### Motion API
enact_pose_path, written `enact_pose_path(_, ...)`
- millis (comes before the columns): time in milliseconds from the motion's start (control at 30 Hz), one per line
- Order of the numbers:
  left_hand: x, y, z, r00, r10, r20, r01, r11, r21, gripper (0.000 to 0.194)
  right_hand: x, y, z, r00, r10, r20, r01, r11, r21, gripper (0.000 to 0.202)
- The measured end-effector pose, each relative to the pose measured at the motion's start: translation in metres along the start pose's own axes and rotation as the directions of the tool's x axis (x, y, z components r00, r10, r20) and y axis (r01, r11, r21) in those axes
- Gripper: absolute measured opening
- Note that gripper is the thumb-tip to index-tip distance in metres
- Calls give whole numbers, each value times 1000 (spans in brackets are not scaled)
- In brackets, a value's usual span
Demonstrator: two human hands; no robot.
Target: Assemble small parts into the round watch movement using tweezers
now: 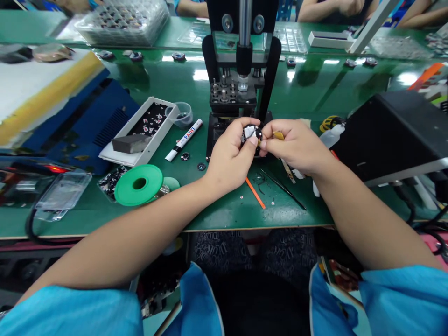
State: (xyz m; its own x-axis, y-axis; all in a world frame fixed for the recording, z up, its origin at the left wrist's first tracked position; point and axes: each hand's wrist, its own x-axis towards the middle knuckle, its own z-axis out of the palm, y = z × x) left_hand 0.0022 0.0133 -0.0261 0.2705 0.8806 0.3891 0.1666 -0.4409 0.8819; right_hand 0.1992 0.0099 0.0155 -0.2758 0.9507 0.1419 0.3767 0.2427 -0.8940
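Note:
My left hand (233, 156) is closed around a small round black device (251, 132) with a whitish inside, gripped between thumb and fingers. At its right edge, my right hand (294, 142) pinches with thumb and forefinger; a small yellowish-brown piece (279, 135) shows between its fingers. Both hands are just in front of a black press (229, 100). Below them on the green bench lie an orange stick (255, 192) and black tweezers (283, 188). A paint marker (184, 140) and two small round black parts (201, 166) lie left of my left hand.
A green spool (139, 185) and a white tray (154, 148) of tiny parts stand on the left, beside a blue machine (94, 116). On the right is a black box (395, 135). Stacked clear trays (122, 23) stand at the back. Other people's arms show across the bench.

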Motion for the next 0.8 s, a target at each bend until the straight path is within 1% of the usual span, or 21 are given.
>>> enact_pose_path(100, -2, -2, 0, 999, 53, -1, -52, 988, 146, 32, 1, 1, 3, 1000, -8, -15, 7, 995, -98, 12)
enact_pose_path(233, -2, 1, -1, 996, 89, 28, -93, 956, 277, 34, 3, 1, 7, 999, -12, -49, -1, 968, -252, 13)
enact_pose_path(333, -3, 3, -1, 993, 109, 40, -116, 943, 311, 35, 3, -1, 9, 998, -34, -62, 12, 946, -324, 18)
enact_pose_path(467, -4, 4, 0, 995, 90, 44, -99, 952, 289, 37, 2, -4, 10, 997, -18, -70, -7, 940, -340, 23)
enact_pose_path(533, -3, 4, 1, 998, 64, 30, -69, 970, 233, 36, 2, -3, 9, 997, 0, -80, -26, 947, -319, 24)
enact_pose_path(567, -3, 4, 2, 999, 33, 19, -36, 984, 173, 34, 2, -2, 9, 996, 11, -84, -36, 955, -294, 23)
enact_pose_path(633, -1, 6, 3, 997, -71, 11, 71, 997, -25, 29, 2, 0, 7, 996, 32, -87, -49, 978, -205, 19)
enact_pose_path(667, 0, 6, 4, 991, -135, 20, 137, 980, -146, 27, 2, 0, 5, 995, 40, -87, -52, 988, -143, 16)
enact_pose_path(733, 2, 9, 5, 967, -249, 56, 252, 901, -352, 25, 2, 1, 3, 995, 63, -81, -63, 998, -1, 12)
enact_pose_path(800, 3, 10, 7, 946, -312, 84, 314, 830, -461, 25, 3, 0, 2, 994, 95, -62, -86, 988, 130, 9)
